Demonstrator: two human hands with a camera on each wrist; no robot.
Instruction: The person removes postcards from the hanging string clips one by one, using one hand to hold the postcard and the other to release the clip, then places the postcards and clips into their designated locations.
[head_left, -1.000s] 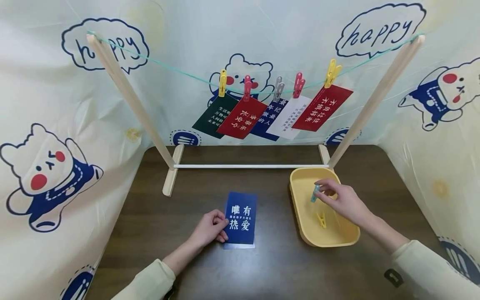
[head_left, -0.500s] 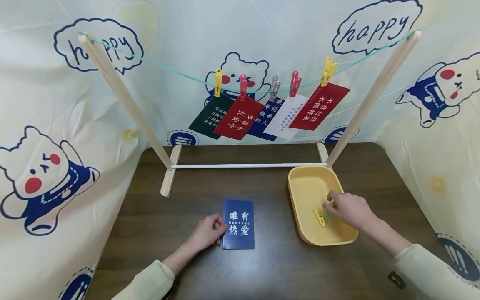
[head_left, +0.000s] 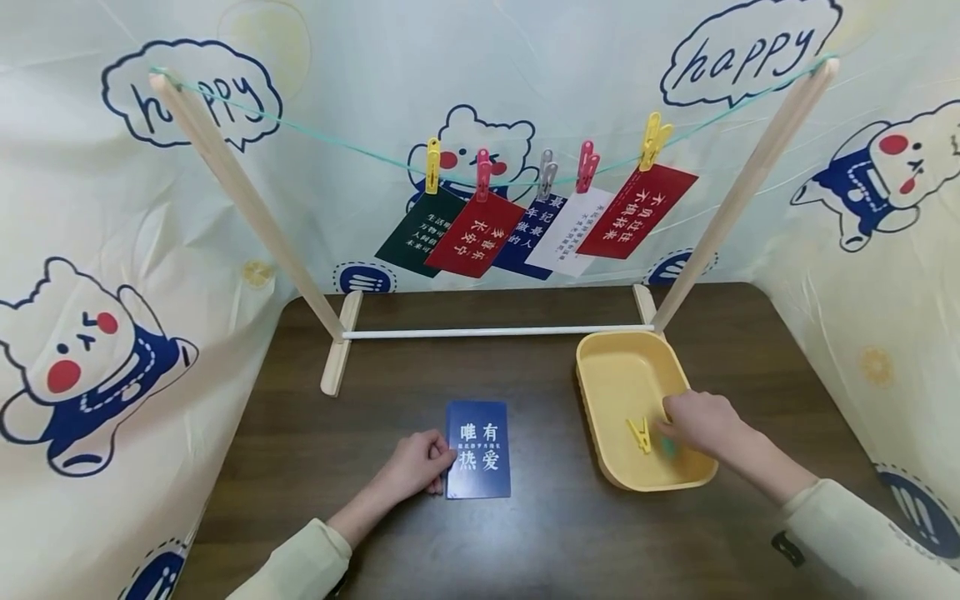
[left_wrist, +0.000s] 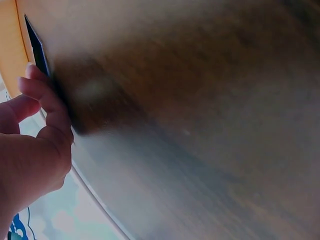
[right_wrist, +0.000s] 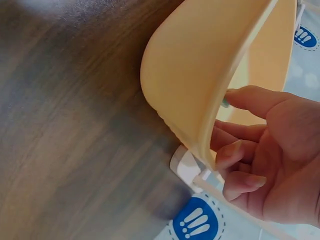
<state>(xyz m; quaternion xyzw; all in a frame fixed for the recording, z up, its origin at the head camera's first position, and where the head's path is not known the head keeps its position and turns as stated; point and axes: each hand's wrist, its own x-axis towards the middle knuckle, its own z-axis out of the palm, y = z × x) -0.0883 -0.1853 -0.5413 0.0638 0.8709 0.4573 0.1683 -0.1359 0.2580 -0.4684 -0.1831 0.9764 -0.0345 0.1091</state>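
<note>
A blue card [head_left: 478, 475] with white characters lies on the table in the head view. At its left edge my left hand [head_left: 412, 465] pinches it between thumb and fingers; the left wrist view shows the card [left_wrist: 39, 49] edge-on beyond the fingertips. Inside the yellow tray [head_left: 622, 354], my right hand [head_left: 703, 422] holds a blue-green clothespin [head_left: 668, 447], blurred and mostly hidden below the fingers. Only a green bit of that clothespin [right_wrist: 225, 103] shows by the thumb in the right wrist view. Left of this hand, a yellow clothespin [head_left: 641, 435] lies on the tray floor.
Behind stands a wooden frame with a left post [head_left: 247, 200], a right post [head_left: 742, 200] and a white crossbar [head_left: 495, 332]. Its sagging green string [head_left: 337, 145] carries several cards, such as a red card [head_left: 637, 212], on clothespins. Printed cloth hangs around the table [head_left: 405, 375].
My right hand has lowered the blue-green clothespin toward the right side of the tray floor. The card has shifted slightly, and the pale strip below its lower edge no longer shows. My left hand stays.
</note>
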